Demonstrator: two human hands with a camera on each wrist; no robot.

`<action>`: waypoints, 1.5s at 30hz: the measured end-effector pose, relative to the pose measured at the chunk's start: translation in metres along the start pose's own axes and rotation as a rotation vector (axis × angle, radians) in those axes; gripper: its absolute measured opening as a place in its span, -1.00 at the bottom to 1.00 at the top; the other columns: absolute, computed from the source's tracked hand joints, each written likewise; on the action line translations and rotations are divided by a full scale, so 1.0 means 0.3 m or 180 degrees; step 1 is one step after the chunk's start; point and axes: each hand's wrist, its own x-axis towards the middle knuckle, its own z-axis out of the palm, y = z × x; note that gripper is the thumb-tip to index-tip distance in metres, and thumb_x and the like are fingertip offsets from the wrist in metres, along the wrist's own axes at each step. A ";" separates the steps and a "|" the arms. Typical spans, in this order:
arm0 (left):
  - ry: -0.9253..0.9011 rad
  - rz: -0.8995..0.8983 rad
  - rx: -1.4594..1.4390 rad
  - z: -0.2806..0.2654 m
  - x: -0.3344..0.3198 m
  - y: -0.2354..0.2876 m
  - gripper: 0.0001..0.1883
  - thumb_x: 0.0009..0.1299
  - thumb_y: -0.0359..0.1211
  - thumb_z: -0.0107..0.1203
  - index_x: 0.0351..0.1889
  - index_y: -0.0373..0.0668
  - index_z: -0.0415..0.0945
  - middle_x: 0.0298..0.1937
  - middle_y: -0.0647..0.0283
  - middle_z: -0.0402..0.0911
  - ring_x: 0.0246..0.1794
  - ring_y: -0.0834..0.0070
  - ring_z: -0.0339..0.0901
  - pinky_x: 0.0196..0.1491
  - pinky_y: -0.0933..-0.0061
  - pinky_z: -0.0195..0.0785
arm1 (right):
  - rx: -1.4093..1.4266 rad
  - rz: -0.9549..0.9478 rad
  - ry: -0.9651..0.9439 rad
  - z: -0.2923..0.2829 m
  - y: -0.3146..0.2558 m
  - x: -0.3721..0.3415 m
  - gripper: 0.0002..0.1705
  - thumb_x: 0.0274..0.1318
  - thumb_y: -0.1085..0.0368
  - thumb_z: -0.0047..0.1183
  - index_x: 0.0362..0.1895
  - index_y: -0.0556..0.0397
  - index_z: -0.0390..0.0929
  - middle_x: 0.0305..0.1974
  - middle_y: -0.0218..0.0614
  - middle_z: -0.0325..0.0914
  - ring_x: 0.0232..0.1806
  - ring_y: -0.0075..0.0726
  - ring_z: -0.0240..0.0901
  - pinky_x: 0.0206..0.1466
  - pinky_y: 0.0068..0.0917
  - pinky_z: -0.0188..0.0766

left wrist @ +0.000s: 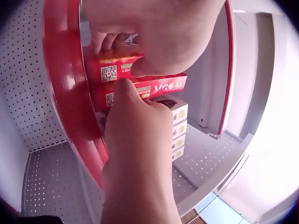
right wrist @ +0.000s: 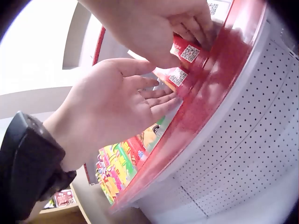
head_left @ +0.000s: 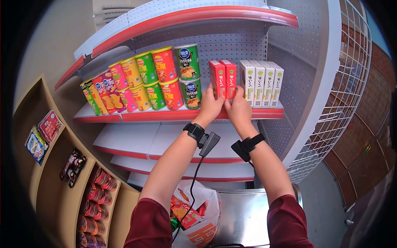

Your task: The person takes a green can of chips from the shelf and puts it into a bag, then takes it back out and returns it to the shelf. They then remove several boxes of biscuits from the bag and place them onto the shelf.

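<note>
Two red boxes point(head_left: 218, 78) point(left wrist: 121, 70) point(right wrist: 190, 53) stand upright side by side near the front of the shelf. My left hand point(head_left: 210, 106) point(left wrist: 154, 32) point(right wrist: 110, 100) grips their left side, its thumb at the front and its fingers along the side face. From the right, my right hand point(head_left: 240, 110) point(left wrist: 138, 144) point(right wrist: 149, 30) grips the other red box, thumb in front and fingers bent at its side, partly hidden. White boxes point(head_left: 260, 84) point(left wrist: 179, 130) stand in a row just right of it.
Stacked snack cans point(head_left: 164, 64) and chip tubes point(head_left: 103, 91) line the shelf to the left. The shelf above has a red edge point(head_left: 194, 14). A plastic bag of goods point(head_left: 206, 225) lies on a metal surface point(head_left: 244, 215) below. Wire mesh point(head_left: 345, 87) stands at the right.
</note>
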 end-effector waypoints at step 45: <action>-0.1143 0.0389 0.1124 -0.486 -0.421 0.314 -0.67 0.24 -0.31 0.10 -0.05 -0.23 0.44 -0.14 0.17 0.55 -0.08 0.43 0.47 -0.05 0.44 0.29 | 0.0405 -0.1052 -0.0421 -0.251 0.007 -0.487 -0.80 -0.09 0.40 0.05 -0.27 0.00 0.48 -0.48 -0.30 0.51 -0.50 -0.22 0.47 -0.46 -0.41 0.39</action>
